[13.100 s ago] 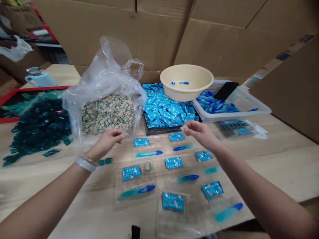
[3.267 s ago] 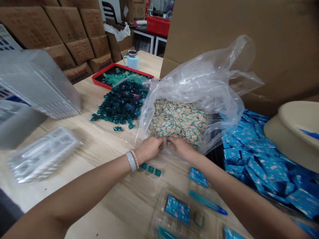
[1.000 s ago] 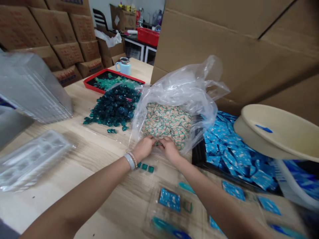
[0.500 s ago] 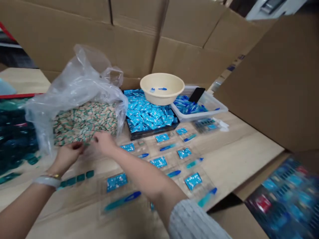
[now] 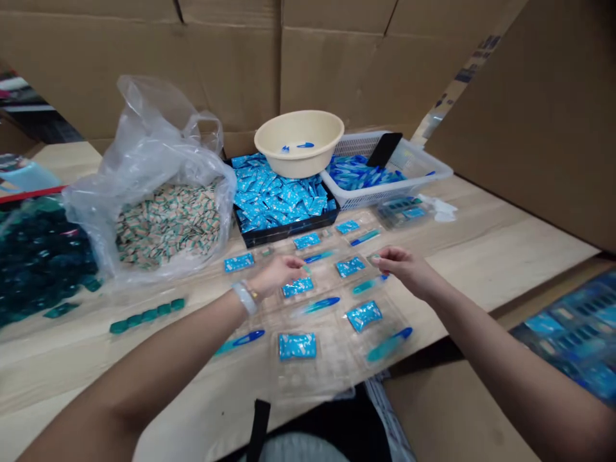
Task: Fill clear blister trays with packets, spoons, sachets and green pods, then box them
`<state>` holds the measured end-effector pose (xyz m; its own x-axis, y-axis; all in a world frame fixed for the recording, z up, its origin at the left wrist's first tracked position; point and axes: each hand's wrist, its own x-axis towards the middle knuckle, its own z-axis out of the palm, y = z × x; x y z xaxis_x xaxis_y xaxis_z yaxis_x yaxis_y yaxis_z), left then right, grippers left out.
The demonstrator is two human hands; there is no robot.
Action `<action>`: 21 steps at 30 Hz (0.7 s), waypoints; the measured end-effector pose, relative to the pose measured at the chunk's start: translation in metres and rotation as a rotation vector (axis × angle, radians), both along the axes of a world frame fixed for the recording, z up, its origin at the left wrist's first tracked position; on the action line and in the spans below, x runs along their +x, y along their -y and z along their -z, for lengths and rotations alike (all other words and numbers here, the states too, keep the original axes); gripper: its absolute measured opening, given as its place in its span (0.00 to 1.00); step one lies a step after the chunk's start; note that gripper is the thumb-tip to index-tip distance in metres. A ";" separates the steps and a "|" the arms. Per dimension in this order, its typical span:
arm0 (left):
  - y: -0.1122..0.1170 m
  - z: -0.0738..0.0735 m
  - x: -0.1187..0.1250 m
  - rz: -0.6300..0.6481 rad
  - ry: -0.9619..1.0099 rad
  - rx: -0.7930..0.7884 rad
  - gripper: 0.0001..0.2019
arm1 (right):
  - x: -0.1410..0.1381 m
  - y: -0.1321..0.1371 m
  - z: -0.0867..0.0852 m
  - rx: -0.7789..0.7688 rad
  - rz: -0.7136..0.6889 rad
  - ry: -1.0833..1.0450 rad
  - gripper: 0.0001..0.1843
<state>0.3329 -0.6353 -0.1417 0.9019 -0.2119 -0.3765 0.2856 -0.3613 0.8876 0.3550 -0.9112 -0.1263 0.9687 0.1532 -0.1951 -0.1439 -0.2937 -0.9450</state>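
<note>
Thumb and forefinger of the left hand (image 5: 276, 276) pinch a small green-edged chip (image 5: 307, 269), no gap showing between the tips; the right hand (image 5: 403, 266) pinches a second chip (image 5: 374, 258), its other fingers curled. The chip sits just past the back-right corner of one sachet (image 5: 297, 288), the second just right of the neighbouring sachet (image 5: 350, 267); whether either touches plastic cannot be told. The step in hand appears to be placing chips in the clear trays (image 5: 332, 362) beside the sachets. The next move would seem to call for squaring each chip with its compartment and loosening the pinch.

Both chips are too small and too covered to show a facing or long axis. The sachets lie with their long sides roughly left to right; in the front-right tray a pen (image 5: 389, 344) points its blue end right, angled toward the back edge of the table (image 5: 514, 234).

Farther out, five green blocks (image 5: 148, 316) line up toward the table's left side, near the open bag (image 5: 144, 160) of loose chips. Along the back edge stand a black bin (image 5: 291, 229), a cream basin (image 5: 298, 168) and a white basket (image 5: 380, 194).
</note>
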 end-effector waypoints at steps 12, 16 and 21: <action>0.075 0.020 0.013 0.097 0.227 0.512 0.09 | -0.008 0.054 -0.002 -0.140 -0.123 -0.094 0.18; 0.080 0.015 0.009 0.158 0.257 0.572 0.07 | 0.019 0.069 0.006 -0.225 -0.169 -0.043 0.16; 0.081 0.015 0.008 0.189 0.304 0.612 0.08 | 0.065 0.064 0.017 -0.415 -0.355 0.072 0.09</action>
<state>0.3410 -0.7165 -0.1570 0.9546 -0.2057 -0.2153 -0.0591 -0.8395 0.5401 0.4200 -0.9752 -0.1429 0.8847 0.3976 -0.2434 0.0931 -0.6624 -0.7434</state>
